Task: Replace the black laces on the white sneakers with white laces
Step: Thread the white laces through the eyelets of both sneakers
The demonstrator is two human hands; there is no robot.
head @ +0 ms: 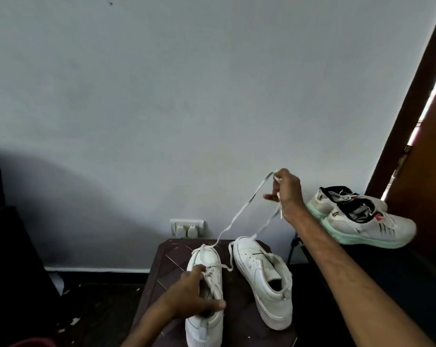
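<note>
Sneakers point(260, 271) on dark table point(165, 267) by wall point(187, 96); left hand point(192, 294) seemingly grips one, right hand point(288, 191) pinches lace point(244, 209).

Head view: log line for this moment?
left grip: holds left sneaker | right grip: pinches white lace, raised | right sneaker: untouched | both sneakers on table

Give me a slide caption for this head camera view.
Left hand holds a white sneaker while the right hand holds a white lace up.
</note>
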